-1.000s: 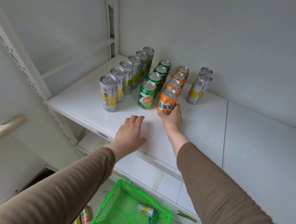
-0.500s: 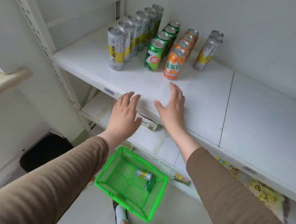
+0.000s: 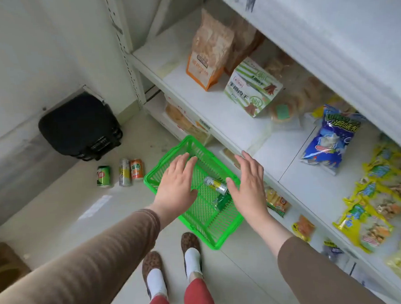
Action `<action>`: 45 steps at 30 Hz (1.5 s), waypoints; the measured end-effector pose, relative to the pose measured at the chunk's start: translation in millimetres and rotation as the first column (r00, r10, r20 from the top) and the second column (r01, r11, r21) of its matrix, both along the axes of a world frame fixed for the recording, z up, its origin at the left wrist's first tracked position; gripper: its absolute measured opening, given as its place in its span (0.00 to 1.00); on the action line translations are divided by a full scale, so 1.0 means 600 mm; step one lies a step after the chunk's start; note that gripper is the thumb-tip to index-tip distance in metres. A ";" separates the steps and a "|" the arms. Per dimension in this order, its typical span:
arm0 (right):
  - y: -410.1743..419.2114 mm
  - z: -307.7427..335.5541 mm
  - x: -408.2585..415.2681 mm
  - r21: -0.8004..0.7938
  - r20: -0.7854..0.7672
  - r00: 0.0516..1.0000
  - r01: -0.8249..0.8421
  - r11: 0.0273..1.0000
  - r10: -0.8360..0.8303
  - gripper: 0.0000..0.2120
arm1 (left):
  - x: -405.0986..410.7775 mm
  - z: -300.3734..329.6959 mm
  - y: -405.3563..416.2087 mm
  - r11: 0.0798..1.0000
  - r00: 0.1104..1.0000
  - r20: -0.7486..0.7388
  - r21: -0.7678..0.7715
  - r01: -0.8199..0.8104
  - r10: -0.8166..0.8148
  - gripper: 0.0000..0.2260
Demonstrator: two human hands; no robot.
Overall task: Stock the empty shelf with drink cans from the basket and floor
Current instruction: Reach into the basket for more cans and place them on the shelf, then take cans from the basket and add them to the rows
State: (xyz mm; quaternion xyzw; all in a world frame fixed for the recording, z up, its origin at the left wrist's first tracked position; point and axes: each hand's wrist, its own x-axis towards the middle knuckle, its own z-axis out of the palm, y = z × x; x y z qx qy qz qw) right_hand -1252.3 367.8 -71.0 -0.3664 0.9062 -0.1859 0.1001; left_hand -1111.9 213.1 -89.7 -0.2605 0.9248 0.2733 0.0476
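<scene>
With both hands, left [image 3: 176,185] and right [image 3: 247,184], spread and empty, the can [image 3: 215,185] at the basket's [image 3: 213,235] 3 o'clock may roll off when grabbed.

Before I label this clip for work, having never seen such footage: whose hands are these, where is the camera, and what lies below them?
The camera sits on a person's head and looks down, so you see their own arms. The left hand and right hand are both open over a green basket on the floor and hold nothing. In the basket lie a silver-and-yellow can and a green can. Three more cans stand on the floor to its left. Shelves of snack bags are at right.
</scene>
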 end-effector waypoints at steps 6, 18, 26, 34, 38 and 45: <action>0.068 -0.295 -0.029 0.237 0.213 0.954 0.157 0.959 -0.209 0.24 | 0.002 -0.262 0.083 0.996 0.980 0.197 0.087 -0.029 0.011 0.39; 0.045 -0.708 -0.105 0.643 0.015 0.973 -0.187 0.743 0.232 0.23 | -0.062 -0.601 0.140 0.984 0.955 0.296 0.178 -0.018 -0.036 0.37; 0.019 -0.812 -0.126 0.808 -0.069 0.853 -0.256 0.531 0.517 0.32 | -0.065 -0.671 0.126 0.981 0.963 0.263 0.195 -0.001 -0.051 0.37; -0.010 -0.680 -0.117 0.740 0.087 0.959 -0.243 0.627 0.269 0.35 | -0.046 -0.582 0.095 0.979 0.960 0.280 0.201 -0.035 -0.023 0.36; -0.034 -0.496 -0.105 0.523 0.136 0.980 -0.193 0.830 0.142 0.34 | -0.045 -0.441 0.056 0.988 0.969 0.246 0.149 -0.039 0.002 0.37; -0.083 -0.054 -0.053 0.134 0.187 0.980 -0.093 0.987 0.067 0.29 | -0.016 -0.074 -0.015 0.992 0.996 0.048 0.102 -0.079 0.074 0.37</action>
